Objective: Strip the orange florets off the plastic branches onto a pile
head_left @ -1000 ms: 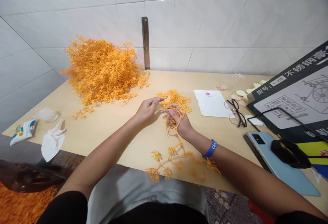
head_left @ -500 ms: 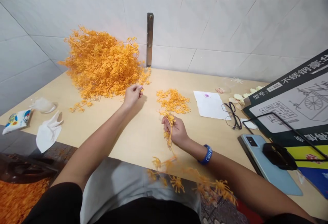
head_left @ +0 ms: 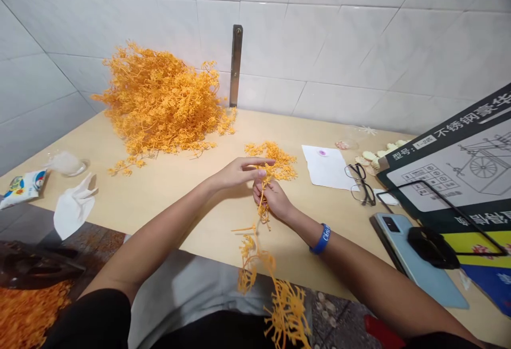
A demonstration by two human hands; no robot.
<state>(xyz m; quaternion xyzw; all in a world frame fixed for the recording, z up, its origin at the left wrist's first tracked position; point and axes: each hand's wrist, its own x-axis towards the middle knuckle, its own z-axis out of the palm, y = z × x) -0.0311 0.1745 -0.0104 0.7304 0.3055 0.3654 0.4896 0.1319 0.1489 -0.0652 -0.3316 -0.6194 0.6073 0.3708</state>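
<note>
Packet (head_left: 23, 189): far left table, beside white tissue (head_left: 74, 207).
Big orange pile (head_left: 163, 101): left, against the wall.
Left hand (head_left: 239, 172): your fingers were extended, thumb apart, at the sprig's top; contact unclear.
Orange sprig (head_left: 263, 200): centre, upper part in your right hand, tail hung over the near table edge.
Small orange heap (head_left: 282, 160): just beyond your hands.
Right hand (head_left: 273, 198): your fingers were curled round the sprig.
Paper (head_left: 329, 168): right, left of glasses (head_left: 361, 184).
</note>
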